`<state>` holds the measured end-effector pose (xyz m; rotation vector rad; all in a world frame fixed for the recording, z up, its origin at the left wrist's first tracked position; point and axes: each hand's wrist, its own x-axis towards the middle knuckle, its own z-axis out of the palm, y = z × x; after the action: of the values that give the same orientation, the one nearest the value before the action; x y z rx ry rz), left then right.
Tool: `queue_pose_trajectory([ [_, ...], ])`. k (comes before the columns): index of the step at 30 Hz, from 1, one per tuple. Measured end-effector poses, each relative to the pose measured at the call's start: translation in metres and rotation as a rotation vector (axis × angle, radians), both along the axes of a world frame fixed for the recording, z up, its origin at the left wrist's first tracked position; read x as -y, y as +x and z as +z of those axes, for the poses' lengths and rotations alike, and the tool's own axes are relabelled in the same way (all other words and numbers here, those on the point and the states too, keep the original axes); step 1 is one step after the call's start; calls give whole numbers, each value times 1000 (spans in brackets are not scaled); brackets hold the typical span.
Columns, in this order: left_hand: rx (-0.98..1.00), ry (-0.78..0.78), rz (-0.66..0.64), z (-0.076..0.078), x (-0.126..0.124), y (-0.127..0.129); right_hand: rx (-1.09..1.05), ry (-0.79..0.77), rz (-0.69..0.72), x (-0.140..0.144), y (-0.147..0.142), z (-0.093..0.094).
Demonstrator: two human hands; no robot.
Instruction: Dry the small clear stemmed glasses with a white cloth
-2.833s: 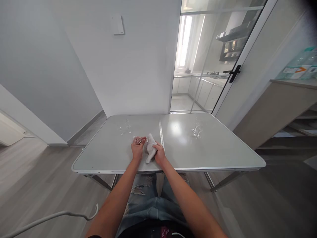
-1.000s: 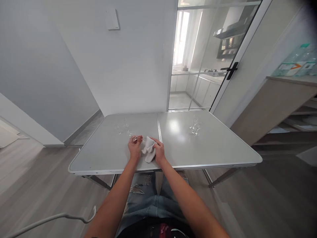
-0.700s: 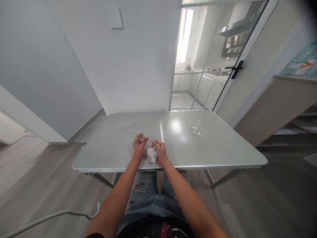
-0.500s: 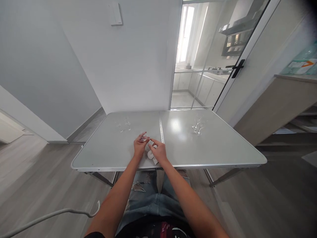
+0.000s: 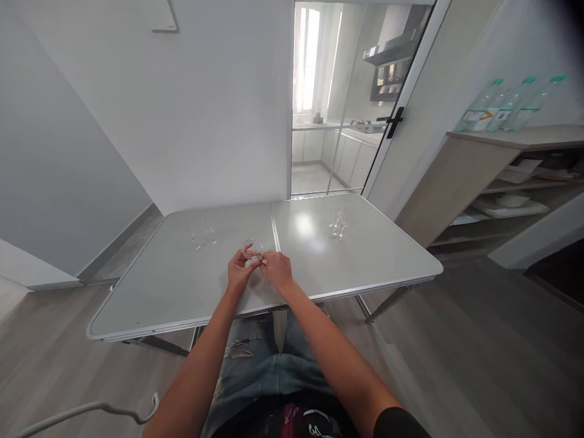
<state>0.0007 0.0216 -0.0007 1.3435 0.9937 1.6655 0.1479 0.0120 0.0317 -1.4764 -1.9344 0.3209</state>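
Note:
My left hand [image 5: 238, 272] is closed around a small clear glass [image 5: 252, 246] whose round rim faces up, above the near middle of the table. My right hand [image 5: 277, 269] is right beside it, fingers pinched together at the lower right side of the glass. A small white piece [image 5: 252, 262] shows between the hands; its kind is unclear. What the right fingertips hold is hidden.
On the grey folding table [image 5: 182, 298], small clear glasses [image 5: 201, 237] stand at left and a cluster of clear glassware [image 5: 338, 227] at right. Behind are a glass door [image 5: 337, 97] and a cabinet [image 5: 456, 176] with several plastic bottles [image 5: 511, 109]. A pale cable [image 5: 91, 406] curves at lower left.
My view has turned right. My right hand has moved in to meet the glass in my left hand. The white objects seen under my right hand before are now mostly hidden.

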Motion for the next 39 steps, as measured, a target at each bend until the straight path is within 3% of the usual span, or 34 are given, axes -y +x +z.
queue_pose_trajectory([
  [4,-30,24,38,-1,-1,-2,-192,0,-179,-11,49,18],
  [8,-130,-106,72,-12,-7,-4,-202,5,-417,-24,140,29],
  [12,-225,-167,39,-17,-12,-2,-141,1,-586,-30,228,22],
  [16,-240,-141,65,-17,-12,-2,-50,-84,-653,-34,274,9],
  [20,-256,-161,71,-17,-13,-3,14,-148,-654,-42,287,0],
  [39,-408,-215,65,-13,-8,-3,23,-249,-701,-64,283,-19],
])
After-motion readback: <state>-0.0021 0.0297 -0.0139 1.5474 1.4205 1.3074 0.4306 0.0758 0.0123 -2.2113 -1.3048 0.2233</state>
